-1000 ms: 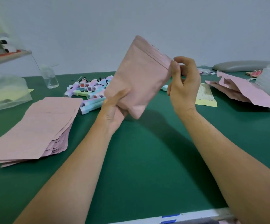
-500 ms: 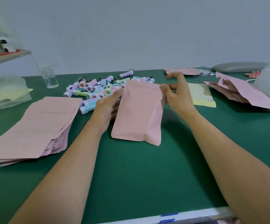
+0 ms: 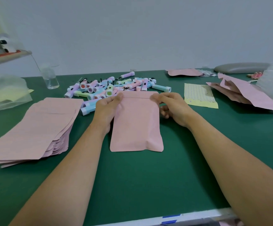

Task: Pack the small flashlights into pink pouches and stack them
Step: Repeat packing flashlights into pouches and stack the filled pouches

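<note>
Now, pouch point(image 3: 136, 126): held up in the air 1 s ago, it lies flat on the green table point(image 3: 140, 185), just in front of the flashlight pile point(image 3: 116, 88).
Left hand point(image 3: 107, 110): pinches the zip strip's left end.
Right hand point(image 3: 171, 108): pinches its right end.
Meaning: the seal is probably being pressed closed; stacking not yet done.

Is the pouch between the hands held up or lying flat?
Lying flat: the pouch rests on the green table, with the left hand and right hand pinching its top corners.
</note>
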A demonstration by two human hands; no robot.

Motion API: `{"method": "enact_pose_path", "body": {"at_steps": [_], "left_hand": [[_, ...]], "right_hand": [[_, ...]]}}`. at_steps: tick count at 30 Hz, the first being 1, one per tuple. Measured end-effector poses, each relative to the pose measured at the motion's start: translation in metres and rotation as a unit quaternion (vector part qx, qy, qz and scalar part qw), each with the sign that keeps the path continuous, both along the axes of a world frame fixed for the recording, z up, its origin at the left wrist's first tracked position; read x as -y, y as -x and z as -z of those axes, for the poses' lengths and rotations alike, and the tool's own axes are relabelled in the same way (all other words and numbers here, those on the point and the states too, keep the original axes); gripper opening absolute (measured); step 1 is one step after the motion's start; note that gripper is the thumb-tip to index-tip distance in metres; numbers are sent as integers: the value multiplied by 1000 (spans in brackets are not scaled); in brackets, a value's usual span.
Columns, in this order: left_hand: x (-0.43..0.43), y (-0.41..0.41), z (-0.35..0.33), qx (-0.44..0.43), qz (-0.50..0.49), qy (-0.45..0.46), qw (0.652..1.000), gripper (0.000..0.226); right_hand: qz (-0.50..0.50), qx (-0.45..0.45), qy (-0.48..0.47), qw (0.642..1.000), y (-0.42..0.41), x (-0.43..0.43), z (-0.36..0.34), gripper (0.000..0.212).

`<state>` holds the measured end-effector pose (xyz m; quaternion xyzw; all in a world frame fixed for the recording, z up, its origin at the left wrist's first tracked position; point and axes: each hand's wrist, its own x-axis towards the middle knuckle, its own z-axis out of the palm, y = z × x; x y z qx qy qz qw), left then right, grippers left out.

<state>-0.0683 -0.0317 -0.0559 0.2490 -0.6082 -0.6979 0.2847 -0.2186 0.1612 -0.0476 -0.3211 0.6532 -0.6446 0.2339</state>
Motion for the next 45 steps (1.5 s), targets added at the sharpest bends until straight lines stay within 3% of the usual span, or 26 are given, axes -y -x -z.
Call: {"method": "enact_pose_path", "body": {"at_steps": [10,15,18,24,27,30,37,42,45], "left_hand": [[-5,-1,-3,48,-28,108,993,29],[-10,-3,-8,30,2,21,999,31],[-12,-5,-10,38,28,40,998,57],[-12,-8,-8,32,28,97,994,66],[-11,-6,-6,28,32,121,992,85],[-11,-3,-3,34,32,152,987,95],[-10,-3,-1,43,58,172,982,94],[-13,-6,-3,33,72,184,980,66],[-12,-9,-6,26,94,161,982,61]], "right_hand": [[19,-74,-44,996,-1,4,3,37],[41,-84,-29,995,-3,3,0,28],[28,-83,-21,996,-4,3,0,31],[20,-119,-51,991,-10,4,-2,32],[-6,-125,-58,990,-9,1,-4,26],[-32,-148,-76,986,-12,1,-3,37],[-24,-191,-62,979,-14,3,0,28],[-33,-214,-50,975,-21,8,-5,29],[-41,-195,-21,980,-23,9,-6,12]]}}
